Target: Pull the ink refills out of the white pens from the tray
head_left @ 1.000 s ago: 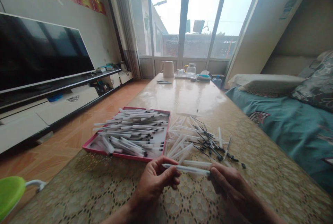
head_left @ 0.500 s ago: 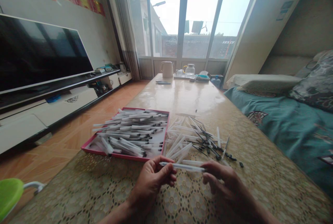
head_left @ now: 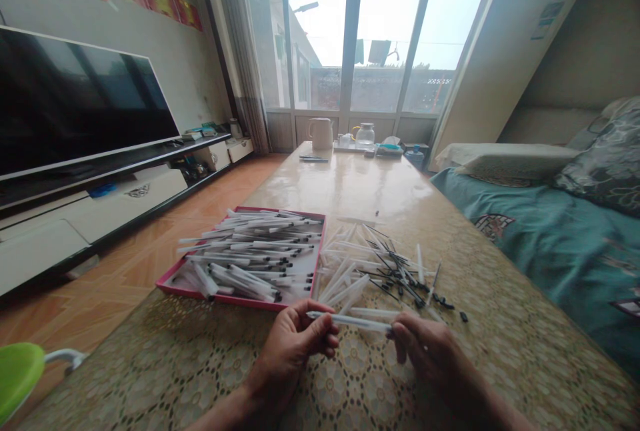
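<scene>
A slim white pen (head_left: pixel 363 322) lies level between my two hands above the table's near side. My left hand (head_left: pixel 303 337) pinches it near its pointed tip with thumb and forefinger, the other fingers curled. My right hand (head_left: pixel 425 344) is closed around the pen's other end, where a small dark bit shows at the fingertips. Just beyond my hands lie loose white pen barrels (head_left: pixel 345 284), thin black refills (head_left: pixel 393 261) and small black plugs (head_left: pixel 443 301). Left of these, a red-rimmed tray (head_left: pixel 240 301) holds many white pens with black ends.
The long table (head_left: pixel 350 184) has a patterned cover. A beige jug (head_left: pixel 321 133), a glass pitcher (head_left: pixel 366 133) and a tissue pack (head_left: pixel 390 145) stand at its far end. A bed or sofa (head_left: pixel 530 217) borders the right side; a green stool (head_left: pixel 20 377) is at lower left.
My right hand's fingers have closed in on the pen's right end; before, they were more spread. The left hand and pen have hardly moved.
</scene>
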The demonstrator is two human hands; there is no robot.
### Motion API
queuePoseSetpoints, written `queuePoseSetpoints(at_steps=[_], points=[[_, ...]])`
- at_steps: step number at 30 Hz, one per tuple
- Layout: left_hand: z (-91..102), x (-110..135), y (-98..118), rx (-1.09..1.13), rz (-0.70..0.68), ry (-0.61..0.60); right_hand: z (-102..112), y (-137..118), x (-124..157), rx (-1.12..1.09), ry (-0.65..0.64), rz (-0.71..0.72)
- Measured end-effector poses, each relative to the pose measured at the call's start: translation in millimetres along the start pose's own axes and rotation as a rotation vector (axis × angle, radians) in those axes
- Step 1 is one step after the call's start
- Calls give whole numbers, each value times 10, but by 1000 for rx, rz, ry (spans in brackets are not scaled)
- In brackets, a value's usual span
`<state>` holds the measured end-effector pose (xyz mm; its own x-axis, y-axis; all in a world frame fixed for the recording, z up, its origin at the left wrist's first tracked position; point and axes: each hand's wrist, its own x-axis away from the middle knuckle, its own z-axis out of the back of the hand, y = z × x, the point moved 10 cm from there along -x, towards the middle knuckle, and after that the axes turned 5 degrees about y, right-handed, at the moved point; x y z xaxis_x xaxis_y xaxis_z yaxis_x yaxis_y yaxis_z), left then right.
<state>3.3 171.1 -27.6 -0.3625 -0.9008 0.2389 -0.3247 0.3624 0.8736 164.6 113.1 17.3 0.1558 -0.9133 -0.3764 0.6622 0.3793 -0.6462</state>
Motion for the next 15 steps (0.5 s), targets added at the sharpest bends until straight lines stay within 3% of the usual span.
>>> queuePoseSetpoints(at_steps=[5,11,15], points=[[5,10,-4,-7,3,5,-15,95,14,17,-13,-99],[16,11,-16,-27,3,1,-62,63,11,2,-43,1],[13,4,-5,-29,2,3,-56,133,16,17,-51,-97]])
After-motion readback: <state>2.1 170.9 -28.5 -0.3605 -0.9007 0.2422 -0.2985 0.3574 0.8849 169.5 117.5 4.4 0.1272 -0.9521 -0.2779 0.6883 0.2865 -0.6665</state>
